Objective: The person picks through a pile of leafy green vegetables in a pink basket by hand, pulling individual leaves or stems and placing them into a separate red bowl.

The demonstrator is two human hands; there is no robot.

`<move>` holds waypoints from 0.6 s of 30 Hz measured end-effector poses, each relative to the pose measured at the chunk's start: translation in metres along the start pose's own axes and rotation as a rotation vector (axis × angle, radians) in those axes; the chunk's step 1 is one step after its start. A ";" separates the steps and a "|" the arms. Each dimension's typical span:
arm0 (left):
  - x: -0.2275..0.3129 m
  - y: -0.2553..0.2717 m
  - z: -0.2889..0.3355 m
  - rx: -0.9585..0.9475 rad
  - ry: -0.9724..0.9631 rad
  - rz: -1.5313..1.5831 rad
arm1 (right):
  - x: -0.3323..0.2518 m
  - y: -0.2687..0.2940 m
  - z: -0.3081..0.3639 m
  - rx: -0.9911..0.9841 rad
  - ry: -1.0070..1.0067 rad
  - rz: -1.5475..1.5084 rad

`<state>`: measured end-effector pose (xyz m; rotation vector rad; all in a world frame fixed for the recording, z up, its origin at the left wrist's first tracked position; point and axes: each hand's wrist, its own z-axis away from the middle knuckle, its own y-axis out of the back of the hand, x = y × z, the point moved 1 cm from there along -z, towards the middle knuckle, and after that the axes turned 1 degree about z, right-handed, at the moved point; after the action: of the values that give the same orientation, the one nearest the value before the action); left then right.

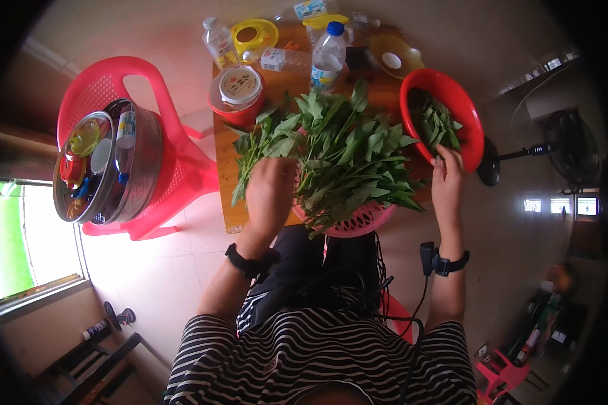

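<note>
A large heap of leafy greens [348, 158] with long stems lies over a pink slotted basket [361, 221] at the table's near edge. At the heap's left side, my left hand [271, 192] is closed around some stems, its fingertips hidden. My right hand [447, 177] is at the near rim of a red basin [475, 128] on the right. Its fingers are drawn together on leaves hanging at the basin's lower edge. More green leaves [436, 121] lie inside that basin. A black band circles each wrist.
Plastic bottles, including a blue-capped bottle [328, 57], and a yellow container [255, 32] crowd the far side of the wooden table [231, 196]. A lidded tub [240, 88] sits in a red bowl. On the left, a pink chair [162, 88] bears metal pots [138, 182]. A black fan [567, 148] stands right.
</note>
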<state>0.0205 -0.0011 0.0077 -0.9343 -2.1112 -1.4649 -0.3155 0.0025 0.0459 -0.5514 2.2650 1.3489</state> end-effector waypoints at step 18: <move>-0.009 -0.027 0.010 -0.341 -0.105 -0.298 | -0.031 0.001 0.062 -0.080 0.044 0.045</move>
<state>0.0078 -0.0008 -0.0200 -0.8533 -2.1887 -2.0144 -0.2804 0.0617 0.0374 -0.5653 2.2790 1.4688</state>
